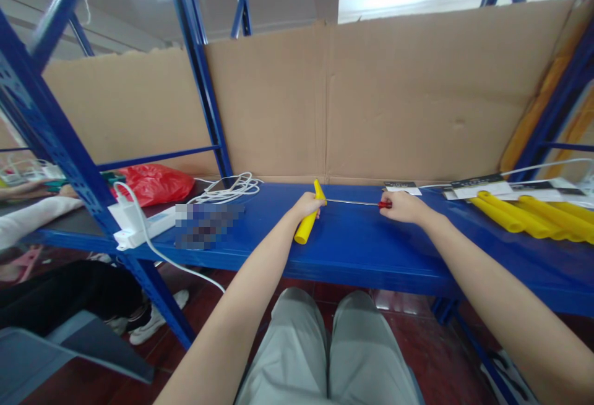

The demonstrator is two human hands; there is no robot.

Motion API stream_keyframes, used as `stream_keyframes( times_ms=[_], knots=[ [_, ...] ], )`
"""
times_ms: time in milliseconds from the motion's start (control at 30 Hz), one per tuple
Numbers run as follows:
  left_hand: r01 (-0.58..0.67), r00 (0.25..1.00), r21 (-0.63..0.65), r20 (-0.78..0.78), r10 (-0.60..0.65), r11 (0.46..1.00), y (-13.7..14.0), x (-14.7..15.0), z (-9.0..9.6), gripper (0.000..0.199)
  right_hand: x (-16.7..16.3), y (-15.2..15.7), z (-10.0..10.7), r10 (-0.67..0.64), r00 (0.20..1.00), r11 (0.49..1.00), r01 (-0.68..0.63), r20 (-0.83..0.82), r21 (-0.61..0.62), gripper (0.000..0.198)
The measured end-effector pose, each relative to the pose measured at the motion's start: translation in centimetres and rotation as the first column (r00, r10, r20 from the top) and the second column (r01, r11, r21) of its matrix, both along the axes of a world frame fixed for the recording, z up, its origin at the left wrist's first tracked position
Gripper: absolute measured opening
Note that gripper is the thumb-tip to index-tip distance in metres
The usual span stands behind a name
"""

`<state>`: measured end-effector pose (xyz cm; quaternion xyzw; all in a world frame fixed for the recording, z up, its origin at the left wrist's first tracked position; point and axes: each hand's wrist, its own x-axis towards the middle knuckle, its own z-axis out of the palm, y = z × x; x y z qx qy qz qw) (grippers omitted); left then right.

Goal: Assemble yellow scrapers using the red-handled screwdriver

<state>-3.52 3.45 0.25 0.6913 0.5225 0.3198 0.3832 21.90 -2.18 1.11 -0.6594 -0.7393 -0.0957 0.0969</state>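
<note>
Blue bench (pixel 266 232), yel. tubes (pixel 538 218), wht. cable (pixel 233 191)

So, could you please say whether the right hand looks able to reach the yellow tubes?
Probably yes: nothing visible blocks its way across the blue tabletop to the yellow tubes, though the right hand holds a red-handled tool with a metal shaft.

Your fingers (pixel 395 212) are ungloved, and your wrists and your left forearm (pixel 262 263) and right forearm (pixel 482 269) are bare as far as the head view reaches. You wear pale grey trousers (pixel 297 346) with a faint green cast, plain and loosely cut, the fabric matte and rounded smoothly over your knees. Soft creases run along your thighs, and a narrow dark line parts the two trouser legs.
</note>
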Motion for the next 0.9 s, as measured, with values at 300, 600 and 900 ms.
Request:
stream_keyframes(
  times_ms=[300,600,900],
  knots=[
    [-0.054,0.996,0.018,-0.065,0.055,0.998,-0.05,0.63,-0.03,0.015,-0.72,-0.79,0.64,-0.069,0.993,0.997,0.064,0.096,0.053,0.014],
    [-0.089,0.988,0.044,-0.119,0.093,0.995,0.0,0.82,-0.01,0.01,-0.41,-0.52,0.42,-0.045,0.99,0.999,0.041,0.131,0.035,0.025],
    [-0.082,0.986,0.066,-0.139,0.09,0.994,0.17,0.86,-0.06,0.009,-0.91,-0.99,0.91,-0.091,0.98,0.996,0.089,0.175,0.015,0.016]
  ],
)
